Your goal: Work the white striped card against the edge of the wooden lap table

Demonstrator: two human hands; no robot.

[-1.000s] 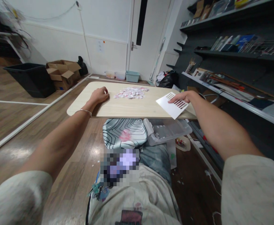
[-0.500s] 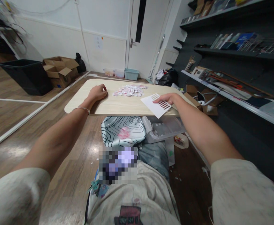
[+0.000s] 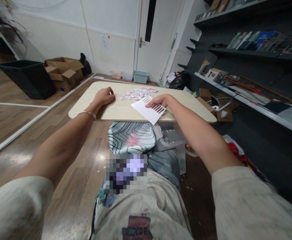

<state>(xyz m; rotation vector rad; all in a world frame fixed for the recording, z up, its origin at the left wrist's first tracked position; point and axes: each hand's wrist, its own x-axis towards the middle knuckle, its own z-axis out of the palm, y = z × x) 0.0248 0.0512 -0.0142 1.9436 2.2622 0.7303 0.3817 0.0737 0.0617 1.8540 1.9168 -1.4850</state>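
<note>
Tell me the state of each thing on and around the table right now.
left hand, curled, resting on the table
right hand, fingers on the white sheet, thumb hidden
white sheet, flat, corner overhanging the table edge
paper pieces, heaped loosely
cardboard boxes, flaps open
door, shut

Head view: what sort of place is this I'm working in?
Probably a craft or art workroom: dark wall shelves hold books and brushes, a heap of small paper pieces lies on the low table, and cardboard boxes stand beyond it.
</note>
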